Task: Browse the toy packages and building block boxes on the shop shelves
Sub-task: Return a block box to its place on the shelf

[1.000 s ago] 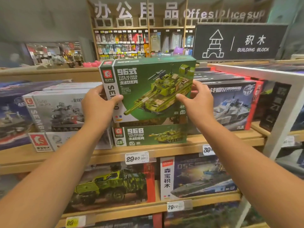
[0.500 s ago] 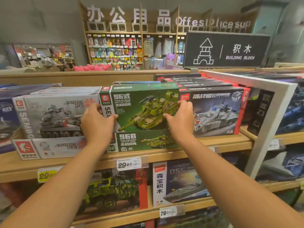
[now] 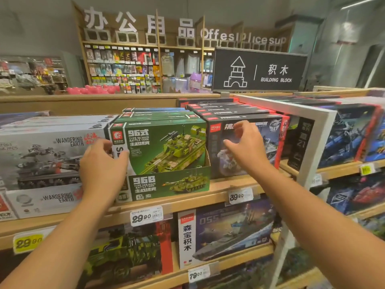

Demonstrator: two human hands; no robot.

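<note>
Shelf (image 3: 187, 202) tag read "29.90"; my left hand (image 3: 102, 167) touched green "96式 Type 96 Main Battle Tank" box (image 3: 166, 151), fingers loosely curled; right hand (image 3: 243, 147) hovered loose, holding nothing, before SEMBO box (image 3: 270, 138).

Boxes pack the upper shelf (image 3: 218, 184) edge to edge: green tank box (image 3: 166, 151) is wedged between the grey Wandering Earth box (image 3: 48, 155) and the dark Sembo box (image 3: 270, 142), no side gaps. Open air in front of the box faces and above the top row. White upright post (image 3: 312, 155) blocks reach to the right bay.
</note>
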